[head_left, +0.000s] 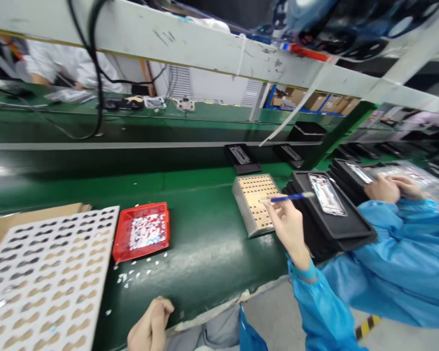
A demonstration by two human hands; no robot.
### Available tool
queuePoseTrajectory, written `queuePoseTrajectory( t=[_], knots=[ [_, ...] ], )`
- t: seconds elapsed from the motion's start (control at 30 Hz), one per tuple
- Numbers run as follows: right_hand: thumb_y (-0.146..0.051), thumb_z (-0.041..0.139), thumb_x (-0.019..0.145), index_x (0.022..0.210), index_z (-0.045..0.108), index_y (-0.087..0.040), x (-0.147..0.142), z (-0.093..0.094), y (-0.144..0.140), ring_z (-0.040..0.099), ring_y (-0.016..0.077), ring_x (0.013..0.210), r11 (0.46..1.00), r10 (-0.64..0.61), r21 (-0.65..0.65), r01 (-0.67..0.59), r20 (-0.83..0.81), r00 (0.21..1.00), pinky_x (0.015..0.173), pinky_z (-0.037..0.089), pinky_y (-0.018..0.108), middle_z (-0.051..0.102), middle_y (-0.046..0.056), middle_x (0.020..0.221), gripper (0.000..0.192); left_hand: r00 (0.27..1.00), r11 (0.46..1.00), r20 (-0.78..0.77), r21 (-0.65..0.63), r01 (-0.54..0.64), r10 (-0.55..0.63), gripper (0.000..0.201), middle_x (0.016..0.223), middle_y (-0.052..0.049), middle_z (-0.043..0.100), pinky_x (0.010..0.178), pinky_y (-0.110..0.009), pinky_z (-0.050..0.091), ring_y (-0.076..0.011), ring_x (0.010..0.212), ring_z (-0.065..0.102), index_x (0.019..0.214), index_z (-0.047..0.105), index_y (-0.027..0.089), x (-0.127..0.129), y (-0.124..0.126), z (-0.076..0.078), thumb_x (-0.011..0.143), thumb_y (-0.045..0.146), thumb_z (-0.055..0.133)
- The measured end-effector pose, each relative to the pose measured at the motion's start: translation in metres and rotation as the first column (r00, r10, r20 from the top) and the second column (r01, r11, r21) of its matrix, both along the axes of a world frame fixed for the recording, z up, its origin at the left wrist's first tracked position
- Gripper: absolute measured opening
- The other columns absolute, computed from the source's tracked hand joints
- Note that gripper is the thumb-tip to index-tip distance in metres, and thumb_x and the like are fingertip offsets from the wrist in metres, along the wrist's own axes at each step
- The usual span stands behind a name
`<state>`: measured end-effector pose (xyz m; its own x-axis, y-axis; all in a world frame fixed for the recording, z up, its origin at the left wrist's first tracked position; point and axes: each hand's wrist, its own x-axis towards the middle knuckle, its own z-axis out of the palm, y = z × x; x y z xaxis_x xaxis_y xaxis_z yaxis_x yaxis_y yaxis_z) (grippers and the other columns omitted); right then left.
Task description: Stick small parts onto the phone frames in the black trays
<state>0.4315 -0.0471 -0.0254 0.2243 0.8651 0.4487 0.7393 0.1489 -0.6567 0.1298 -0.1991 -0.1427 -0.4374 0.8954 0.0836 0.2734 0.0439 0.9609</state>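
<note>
My right hand (288,226), in a blue sleeve, pinches a slim blue pen-like tool (289,197). The tool's thin end points left over a metal block (246,210) whose tan top has rows of small dark holes. Whether the tip touches the block I cannot tell. My left hand (151,324) rests by the table's front edge with fingers curled closed; what is in them, if anything, is hidden. Nearest to it are small white pieces (126,278) scattered on the green table (201,248). A red tray (122,243) holds many such pieces.
A white sheet (108,243) with rows of dumbbell-shaped cutouts lies at left on cardboard (40,214). Stacked black trays (336,231) at right carry a phone frame (325,195). A co-worker's hands (391,187) are beyond. A white beam (205,44) crosses overhead; cables (95,63) hang.
</note>
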Motion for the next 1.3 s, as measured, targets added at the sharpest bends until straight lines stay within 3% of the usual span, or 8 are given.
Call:
queuePoseTrajectory(
  t=[0.17,0.27,0.37,0.67,0.87,1.07,1.2,1.3],
  knots=[
    [-0.047,0.088,0.089,0.096,0.073,-0.023,-0.080,0.000,-0.052,0.064,0.0155,0.053,0.930,0.254,-0.057,-0.363,-0.614,0.748,0.047,0.051,0.025,0.085,0.008,0.088,0.030,0.987,0.995,0.158,0.105,0.003,-0.019,0.038,0.063,0.003,0.061,0.045,-0.018,0.045,-0.0118,0.049,0.056,0.094,0.081,0.021,0.004,0.013,0.036,0.099,0.057,0.073],
    [-0.043,0.092,0.086,0.092,0.071,-0.023,-0.122,-0.010,-0.069,0.058,0.0121,0.047,0.851,0.269,-0.084,-0.518,-0.778,0.568,0.042,0.046,0.021,0.086,0.008,0.084,0.029,0.996,0.955,0.076,0.296,0.020,-0.045,0.020,0.084,-0.003,0.075,0.060,-0.019,0.058,-0.0131,0.066,0.070,0.100,0.084,0.023,0.008,0.025,0.060,0.100,0.042,0.077],
    [-0.043,0.091,0.086,0.093,0.071,-0.024,-0.148,-0.023,-0.078,0.059,0.0115,0.048,0.824,0.245,-0.088,-0.560,-0.835,0.493,0.042,0.047,0.020,0.086,0.008,0.087,0.029,1.000,0.921,-0.012,0.390,0.011,-0.007,0.009,0.093,-0.003,0.078,0.072,-0.019,0.062,-0.0118,0.073,0.073,0.105,0.084,0.025,0.011,0.031,0.069,0.099,0.027,0.078],
    [-0.043,0.089,0.089,0.094,0.072,-0.024,-0.174,-0.033,-0.091,0.054,0.0108,0.046,0.872,0.249,-0.066,-0.485,-0.794,0.555,0.043,0.047,0.020,0.079,0.002,0.076,0.026,0.973,0.882,-0.167,0.467,-0.063,0.158,0.017,0.088,0.002,0.078,0.078,-0.017,0.062,-0.0113,0.081,0.076,0.099,0.076,0.022,0.012,0.031,0.062,0.100,0.007,0.069],
    [-0.045,0.092,0.086,0.095,0.071,-0.024,-0.184,-0.043,-0.093,0.053,0.0107,0.047,0.876,0.209,-0.074,-0.477,-0.832,0.514,0.043,0.046,0.020,0.076,0.001,0.073,0.031,0.901,0.850,-0.362,0.526,-0.013,0.238,0.018,0.084,0.003,0.074,0.077,-0.017,0.059,-0.0101,0.077,0.073,0.098,0.068,0.022,0.004,0.039,0.062,0.099,0.004,0.064],
    [-0.058,0.091,0.084,0.096,0.069,-0.022,-0.172,-0.051,-0.081,0.054,0.0099,0.046,0.835,0.166,-0.128,-0.535,-0.868,0.467,0.040,0.046,0.020,0.082,0.006,0.081,0.043,0.947,0.926,-0.293,0.377,-0.015,0.134,0.018,0.083,0.002,0.073,0.072,-0.023,0.060,-0.0138,0.076,0.073,0.091,0.063,0.024,-0.025,0.035,0.089,0.094,0.007,0.057],
    [-0.057,0.092,0.083,0.095,0.071,-0.021,-0.149,-0.058,-0.065,0.064,0.0138,0.051,0.889,0.193,-0.116,-0.443,-0.782,0.592,0.042,0.051,0.023,0.086,0.011,0.090,0.043,0.920,0.972,-0.385,0.235,0.023,0.072,0.011,0.082,0.000,0.075,0.072,-0.025,0.059,-0.0168,0.077,0.073,0.086,0.066,0.024,-0.070,0.053,0.117,0.092,0.019,0.060],
    [-0.058,0.092,0.083,0.095,0.073,-0.020,-0.135,-0.070,-0.054,0.073,0.0195,0.060,0.920,0.214,-0.086,-0.381,-0.707,0.674,0.048,0.056,0.027,0.086,0.013,0.091,0.044,0.894,0.984,-0.440,0.103,0.146,-0.087,0.014,0.087,-0.002,0.079,0.077,-0.030,0.061,-0.0196,0.079,0.073,0.088,0.074,0.024,-0.105,0.093,0.120,0.089,0.025,0.060]
  ],
)
